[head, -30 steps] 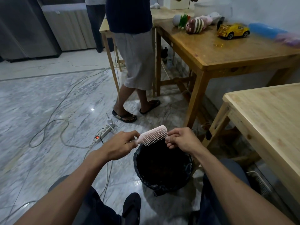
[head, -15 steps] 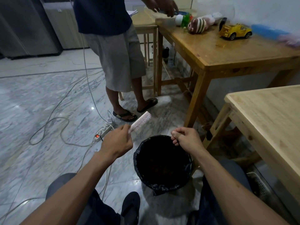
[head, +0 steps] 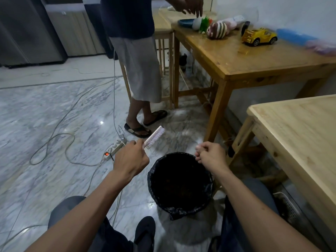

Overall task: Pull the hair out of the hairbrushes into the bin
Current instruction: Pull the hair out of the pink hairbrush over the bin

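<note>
hairbrush [head: 154, 137]: pale pink | bin [head: 180, 182]: black liner | toy car [head: 259, 36]: yellow | floor [head: 45, 113]: grey-veined marble

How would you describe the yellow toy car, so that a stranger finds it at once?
Look at the darker wooden table against the white wall, at the top right. Among the toys on it, the yellow plastic toy car stands right of the striped plush toy. It alone is bright yellow and has wheels.

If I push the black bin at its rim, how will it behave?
The bin probably tips rather than slides: it looks tall for its base and seems light. Its loose bag liner is likely floppy and may slip under fingers.
</note>
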### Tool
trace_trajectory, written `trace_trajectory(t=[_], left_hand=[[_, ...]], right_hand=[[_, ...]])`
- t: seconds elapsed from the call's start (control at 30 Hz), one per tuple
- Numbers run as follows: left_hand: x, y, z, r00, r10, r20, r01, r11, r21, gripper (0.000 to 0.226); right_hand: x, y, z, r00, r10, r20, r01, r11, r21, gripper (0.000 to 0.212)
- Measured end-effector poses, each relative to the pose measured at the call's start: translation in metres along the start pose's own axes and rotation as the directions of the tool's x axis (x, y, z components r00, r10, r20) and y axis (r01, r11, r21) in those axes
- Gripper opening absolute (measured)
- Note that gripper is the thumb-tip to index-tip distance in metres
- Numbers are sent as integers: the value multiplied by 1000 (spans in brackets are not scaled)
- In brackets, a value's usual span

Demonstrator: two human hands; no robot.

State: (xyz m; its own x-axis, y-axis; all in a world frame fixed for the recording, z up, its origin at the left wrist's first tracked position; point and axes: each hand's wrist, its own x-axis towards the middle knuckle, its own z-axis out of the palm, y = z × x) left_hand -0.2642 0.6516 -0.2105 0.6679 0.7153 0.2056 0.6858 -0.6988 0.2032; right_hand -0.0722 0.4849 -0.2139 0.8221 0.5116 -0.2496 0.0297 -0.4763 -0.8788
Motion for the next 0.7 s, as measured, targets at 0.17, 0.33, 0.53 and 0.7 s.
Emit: trace_trajectory(t=[0.17,0.33,0.53,0.7], left_hand=[[0,17,-2,988,153,-37,-155,987,-50,23],[0,18,-7,967,248,-57,-253,962,-100,29],[0,19,-9,950,308,-48,-312,939,-147,32],[0,18,-10,912,409,6,-396,887,-235,29]], right_hand=[[-3,-12,8,933,184,309,-177,983,-50,44],[15,-16,3,986,-46,163,33,996,77,54],[15,-18,-4,941,-110,320,61,985,161,85],[13,-18,6,880,-129,457,-104,886,451,37]])
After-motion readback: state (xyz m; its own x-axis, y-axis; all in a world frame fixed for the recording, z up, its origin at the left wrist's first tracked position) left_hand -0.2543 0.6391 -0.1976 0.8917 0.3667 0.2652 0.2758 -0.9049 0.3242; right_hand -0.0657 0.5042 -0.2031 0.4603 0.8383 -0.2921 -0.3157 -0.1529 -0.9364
